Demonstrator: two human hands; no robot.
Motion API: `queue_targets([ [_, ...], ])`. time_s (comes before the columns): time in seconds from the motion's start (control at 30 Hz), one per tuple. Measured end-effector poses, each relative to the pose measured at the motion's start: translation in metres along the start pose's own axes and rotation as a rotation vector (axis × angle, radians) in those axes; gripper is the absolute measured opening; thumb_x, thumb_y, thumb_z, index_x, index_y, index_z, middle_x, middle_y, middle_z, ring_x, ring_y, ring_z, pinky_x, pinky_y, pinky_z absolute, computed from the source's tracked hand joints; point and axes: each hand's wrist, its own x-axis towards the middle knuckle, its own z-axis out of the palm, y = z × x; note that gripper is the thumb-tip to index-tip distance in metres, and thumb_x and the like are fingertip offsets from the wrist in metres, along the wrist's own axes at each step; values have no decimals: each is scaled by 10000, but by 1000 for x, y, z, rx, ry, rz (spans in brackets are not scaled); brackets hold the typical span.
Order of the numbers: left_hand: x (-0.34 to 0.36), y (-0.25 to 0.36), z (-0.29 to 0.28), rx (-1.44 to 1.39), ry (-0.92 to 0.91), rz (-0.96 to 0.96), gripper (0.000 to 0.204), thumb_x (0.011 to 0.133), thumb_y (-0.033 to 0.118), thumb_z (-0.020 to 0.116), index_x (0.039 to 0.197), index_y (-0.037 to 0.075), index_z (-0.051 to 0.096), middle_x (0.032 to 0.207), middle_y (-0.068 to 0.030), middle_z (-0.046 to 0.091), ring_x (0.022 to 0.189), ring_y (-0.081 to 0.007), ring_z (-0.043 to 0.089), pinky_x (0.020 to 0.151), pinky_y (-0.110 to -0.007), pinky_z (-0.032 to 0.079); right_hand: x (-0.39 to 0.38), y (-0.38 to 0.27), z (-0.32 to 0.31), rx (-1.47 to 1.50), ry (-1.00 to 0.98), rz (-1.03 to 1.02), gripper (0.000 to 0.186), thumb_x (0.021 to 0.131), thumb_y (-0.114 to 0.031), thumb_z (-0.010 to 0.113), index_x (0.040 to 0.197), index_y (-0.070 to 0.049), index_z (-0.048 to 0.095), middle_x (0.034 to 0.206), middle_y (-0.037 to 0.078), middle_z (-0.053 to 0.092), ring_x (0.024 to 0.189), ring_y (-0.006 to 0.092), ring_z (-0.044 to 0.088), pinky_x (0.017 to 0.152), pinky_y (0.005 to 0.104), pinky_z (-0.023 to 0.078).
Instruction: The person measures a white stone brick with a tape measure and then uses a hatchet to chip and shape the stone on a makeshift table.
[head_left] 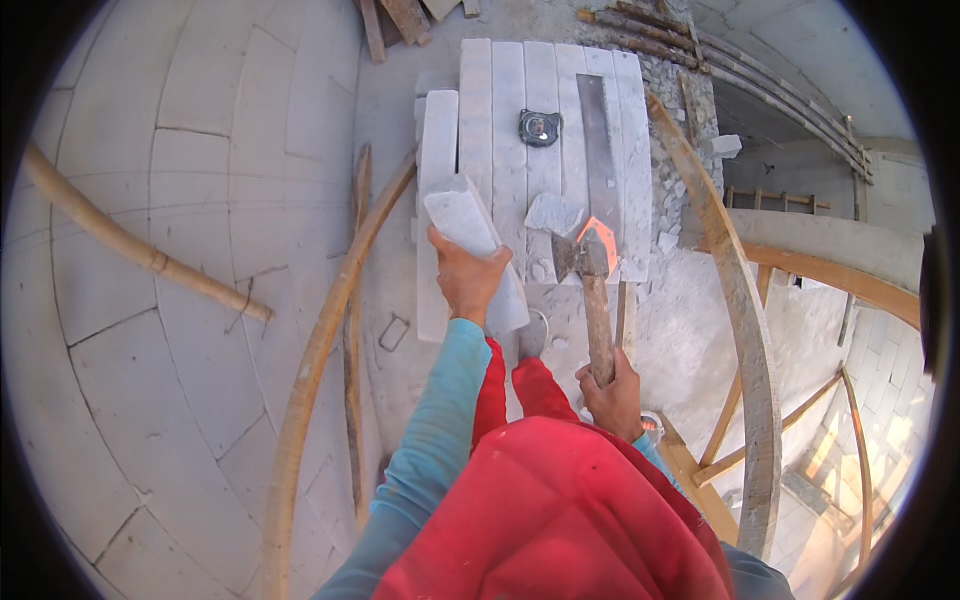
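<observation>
My left hand (pixel 466 280) grips a white block (pixel 462 216), held tilted over the left side of a stack of long white blocks (pixel 508 200). My right hand (pixel 610 395) is closed round the wooden handle of an axe-like tool (pixel 597 320), whose dark head (pixel 578 258) is over the stack's front right, beside a bright orange piece (pixel 608 236) I cannot make out clearly. Just above the tool head lies a short broken block (pixel 552 212). A black tape measure (pixel 539 128) and a long grey metal strip (pixel 603 150) lie on top of the stack.
A block wall (pixel 180 350) is at left. Curved timber poles (pixel 340 290) (pixel 740 300) stand on both sides of me. Rubble (pixel 668 240) lies right of the stack, with bundled poles (pixel 760 85) and a recessed opening (pixel 790 160) beyond. Offcut boards (pixel 395 20) lie at the back.
</observation>
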Motion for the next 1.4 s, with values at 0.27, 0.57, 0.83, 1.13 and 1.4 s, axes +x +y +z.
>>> queue_targets([
  [0.27, 11, 13, -56, 385, -232, 536, 1001, 598, 176, 861, 1505, 108, 443, 1306, -197, 663, 1179, -399, 642, 1011, -465, 514, -24, 9, -15, 155, 112, 137, 322, 856, -120, 772, 1064, 11, 565, 763, 104, 674, 584, 171, 640, 546, 344, 514],
  [0.57, 54, 15, -79, 746, -853, 1239, 773, 583, -85, 800, 1295, 196, 693, 1287, -81, 695, 1237, -299, 597, 1119, -426, 407, -32, 11, -22, 240, 170, 217, 282, 887, -111, 755, 1048, 7, 556, 709, 60, 610, 491, 123, 554, 437, 295, 449],
  [0.83, 61, -18, -84, 710, -725, 1452, 686, 699, -66, 738, 1314, 234, 685, 1352, -44, 626, 1308, -252, 541, 1186, -443, 326, -33, 19, 3, 120, 127, 156, 320, 860, -153, 770, 1065, 22, 597, 719, 104, 629, 567, 180, 581, 557, 367, 481],
  [1.13, 31, -87, -76, -172, 93, 527, 885, 851, 62, 707, 1621, 173, 284, 1619, -187, 302, 1484, -342, 321, 1235, -482, 235, -23, -45, 17, -4, -5, -26, 351, 928, -177, 705, 1208, 1, 593, 733, 140, 641, 609, 228, 627, 590, 377, 493],
  [1.4, 63, -73, -23, -730, 16, 14, 741, 1062, 473, 512, 1639, 160, 169, 1594, -220, 364, 1444, -353, 402, 1192, -408, 312, 29, -109, 58, -124, -174, -397, 390, 995, -191, 630, 1317, -21, 489, 792, 245, 669, 715, 440, 701, 625, 448, 528],
])
